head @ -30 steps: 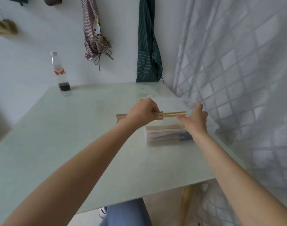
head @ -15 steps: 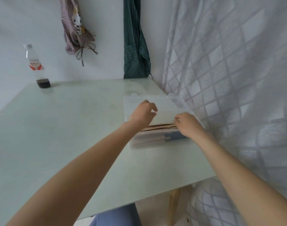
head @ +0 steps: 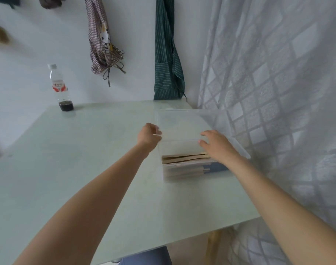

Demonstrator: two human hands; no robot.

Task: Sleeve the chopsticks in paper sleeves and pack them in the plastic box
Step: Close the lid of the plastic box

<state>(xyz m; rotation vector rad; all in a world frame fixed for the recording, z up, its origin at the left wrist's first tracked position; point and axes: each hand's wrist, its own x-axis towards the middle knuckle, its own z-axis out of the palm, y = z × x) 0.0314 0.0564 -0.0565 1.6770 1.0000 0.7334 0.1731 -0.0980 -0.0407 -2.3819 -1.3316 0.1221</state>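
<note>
The clear plastic box [head: 182, 175] stands near the table's right edge. A stack of chopsticks in brown paper sleeves [head: 184, 158] lies inside it, more showing through the front wall. The box's clear lid [head: 177, 124] is tilted up behind the opening. My left hand [head: 149, 135] grips the lid's left edge with curled fingers. My right hand [head: 218, 146] hovers over the box's right side with fingers spread, its fingertips near the lid's right corner; I cannot tell whether they touch it.
A pale green table [head: 77, 159] carries a plastic bottle [head: 61, 88] with dark liquid at the back left. Two aprons [head: 168, 54] hang on the wall behind. A white patterned curtain [head: 278, 92] hangs close along the right side.
A second ago both hands held a sleeved pair above the box; they laid it inside. Now the left hand has taken the lid's edge, and the lid has lifted off the table.
</note>
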